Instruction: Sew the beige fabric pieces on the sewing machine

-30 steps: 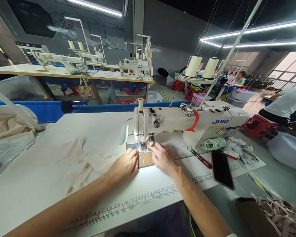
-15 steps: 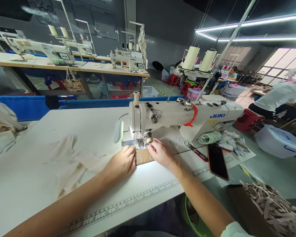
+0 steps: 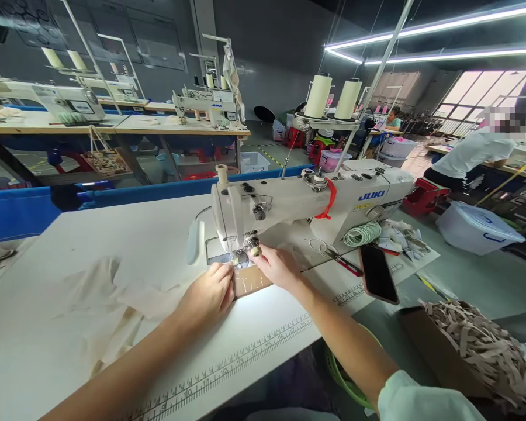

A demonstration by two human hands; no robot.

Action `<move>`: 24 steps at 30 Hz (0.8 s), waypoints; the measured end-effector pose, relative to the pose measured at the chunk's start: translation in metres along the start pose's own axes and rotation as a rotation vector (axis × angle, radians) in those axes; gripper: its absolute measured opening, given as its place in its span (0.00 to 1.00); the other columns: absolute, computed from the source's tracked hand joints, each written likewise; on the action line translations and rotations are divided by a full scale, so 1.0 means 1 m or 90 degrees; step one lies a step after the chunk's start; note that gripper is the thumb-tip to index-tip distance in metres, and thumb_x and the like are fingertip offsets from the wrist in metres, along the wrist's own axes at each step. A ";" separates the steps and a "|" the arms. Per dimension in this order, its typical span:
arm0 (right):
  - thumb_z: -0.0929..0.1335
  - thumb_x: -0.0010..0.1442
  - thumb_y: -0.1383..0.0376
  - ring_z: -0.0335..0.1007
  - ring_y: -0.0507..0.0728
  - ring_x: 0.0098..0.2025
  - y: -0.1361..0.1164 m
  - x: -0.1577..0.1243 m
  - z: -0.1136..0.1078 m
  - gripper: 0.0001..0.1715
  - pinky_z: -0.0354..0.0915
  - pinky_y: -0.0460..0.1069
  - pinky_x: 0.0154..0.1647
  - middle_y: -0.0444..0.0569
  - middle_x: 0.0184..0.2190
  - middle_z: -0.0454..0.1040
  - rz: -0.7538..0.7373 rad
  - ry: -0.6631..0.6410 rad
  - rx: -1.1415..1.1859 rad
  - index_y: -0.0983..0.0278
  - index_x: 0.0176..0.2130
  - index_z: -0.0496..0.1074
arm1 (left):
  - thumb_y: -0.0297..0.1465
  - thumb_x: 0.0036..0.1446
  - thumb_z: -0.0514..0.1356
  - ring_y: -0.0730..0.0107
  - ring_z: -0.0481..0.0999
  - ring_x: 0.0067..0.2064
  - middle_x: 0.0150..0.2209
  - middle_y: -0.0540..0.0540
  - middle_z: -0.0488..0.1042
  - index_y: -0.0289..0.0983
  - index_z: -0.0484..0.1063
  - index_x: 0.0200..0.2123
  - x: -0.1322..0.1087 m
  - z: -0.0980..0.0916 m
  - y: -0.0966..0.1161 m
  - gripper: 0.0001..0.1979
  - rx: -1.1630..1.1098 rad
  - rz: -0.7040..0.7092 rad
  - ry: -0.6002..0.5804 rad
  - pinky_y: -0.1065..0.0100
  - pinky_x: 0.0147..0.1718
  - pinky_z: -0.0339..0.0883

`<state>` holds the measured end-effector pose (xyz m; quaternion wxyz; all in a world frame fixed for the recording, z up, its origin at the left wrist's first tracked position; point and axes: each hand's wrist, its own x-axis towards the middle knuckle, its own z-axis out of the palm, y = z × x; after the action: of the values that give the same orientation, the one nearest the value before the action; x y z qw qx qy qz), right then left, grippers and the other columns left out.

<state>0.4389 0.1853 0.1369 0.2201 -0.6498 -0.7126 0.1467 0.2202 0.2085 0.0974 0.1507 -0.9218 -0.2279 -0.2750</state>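
My left hand [image 3: 210, 289] rests at the left edge of a brown plate [image 3: 251, 282], fingers bent and pressed together close to the needle area of a white sewing machine [image 3: 284, 202]. What its fingertips pinch, if anything, is hidden. My right hand [image 3: 278, 266] is on the plate's other side, fingers closed beside the round cream knob [image 3: 255, 251] low on the machine head. Its fingertips are partly hidden, and I cannot tell whether they touch the knob. Pale thin fabric [image 3: 129, 292] lies loosely to the left of my left hand.
Right of the machine lie scissors [image 3: 342, 261], a phone [image 3: 378, 275] and a coil of pale green cord [image 3: 362, 234]. A ruler strip [image 3: 245, 368] runs along the table's front edge. Fabric strips [image 3: 482, 345] fill a box at lower right. A person [image 3: 469, 155] bends at another table.
The camera has turned, so the scene sits further left. My right hand has moved up slightly toward the knob, uncovering more of the brown plate. My left hand stays beside the needle area.
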 end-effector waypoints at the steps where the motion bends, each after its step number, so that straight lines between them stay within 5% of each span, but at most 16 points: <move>1: 0.63 0.75 0.57 0.75 0.54 0.37 -0.001 0.000 0.001 0.15 0.53 0.46 0.33 0.45 0.35 0.83 0.000 -0.006 0.000 0.59 0.41 0.76 | 0.25 0.69 0.51 0.57 0.75 0.37 0.41 0.35 0.81 0.27 0.79 0.42 0.001 0.000 -0.002 0.16 -0.004 -0.002 -0.001 0.61 0.35 0.77; 11: 0.62 0.75 0.57 0.71 0.53 0.31 0.003 0.005 0.004 0.20 0.52 0.46 0.32 0.44 0.29 0.81 -0.005 0.019 -0.019 0.59 0.36 0.79 | 0.29 0.70 0.49 0.54 0.79 0.43 0.46 0.33 0.82 0.30 0.80 0.44 0.002 0.004 -0.007 0.19 -0.065 -0.083 -0.060 0.57 0.42 0.78; 15: 0.64 0.74 0.61 0.70 0.52 0.29 0.008 -0.002 0.005 0.18 0.50 0.48 0.30 0.46 0.29 0.81 -0.058 0.062 -0.062 0.61 0.38 0.80 | 0.33 0.70 0.45 0.52 0.80 0.48 0.50 0.35 0.82 0.34 0.80 0.48 0.007 -0.011 -0.021 0.23 -0.122 -0.217 -0.155 0.57 0.45 0.76; 20: 0.66 0.70 0.65 0.73 0.54 0.37 -0.015 -0.010 0.016 0.11 0.59 0.48 0.35 0.48 0.36 0.82 -0.290 0.048 -0.154 0.63 0.41 0.80 | 0.42 0.64 0.48 0.48 0.80 0.42 0.43 0.34 0.81 0.36 0.76 0.48 0.014 -0.042 -0.039 0.24 0.004 -0.524 -0.320 0.57 0.38 0.70; 24: 0.68 0.68 0.46 0.70 0.59 0.51 -0.052 -0.030 0.036 0.24 0.67 0.52 0.48 0.52 0.51 0.78 -0.573 0.047 -0.222 0.64 0.45 0.76 | 0.46 0.60 0.46 0.56 0.77 0.35 0.29 0.46 0.78 0.42 0.71 0.31 0.009 -0.046 -0.047 0.20 -0.140 -0.540 -0.395 0.65 0.34 0.64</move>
<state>0.3776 0.1523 0.1282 0.1746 -0.3091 -0.9286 -0.1080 0.1827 0.2330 0.1464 -0.1451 -0.7972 -0.5840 -0.0489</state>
